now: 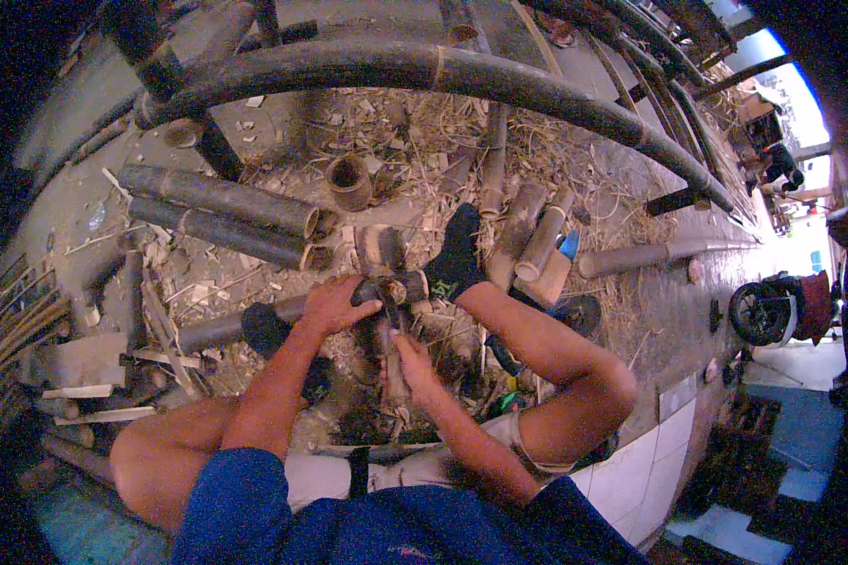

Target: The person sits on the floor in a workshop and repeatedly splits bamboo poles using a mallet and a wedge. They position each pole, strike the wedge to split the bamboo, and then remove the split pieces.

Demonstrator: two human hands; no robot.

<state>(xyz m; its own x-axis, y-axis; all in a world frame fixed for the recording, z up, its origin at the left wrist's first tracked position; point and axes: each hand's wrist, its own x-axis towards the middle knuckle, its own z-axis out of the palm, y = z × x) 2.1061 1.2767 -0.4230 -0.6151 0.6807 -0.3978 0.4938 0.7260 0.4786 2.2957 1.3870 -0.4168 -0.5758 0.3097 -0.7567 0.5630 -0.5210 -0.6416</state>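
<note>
Between my bent legs, my left hand (334,306) is closed over a dark bamboo pole (240,322), its thumb pointing right. The pole runs in from the left, and a short pale end (412,285) shows beyond my fingers. My right hand (415,365) wraps round a long, narrow, dark tool with a blade-like upper part (393,315). That upper part meets the bamboo just right of my left thumb. Whether it is a knife or another cutter is too blurred to tell. My dark-covered foot (457,250) is just beyond the work.
An upright bamboo cup-like piece (350,183) stands ahead, right of two cut poles (221,202). A long raised pole (424,68) arches across the far side. Shavings (584,193) litter the floor. Bamboo lengths (544,235) lie right; a motorbike (768,311) and a person (777,165) are farther off.
</note>
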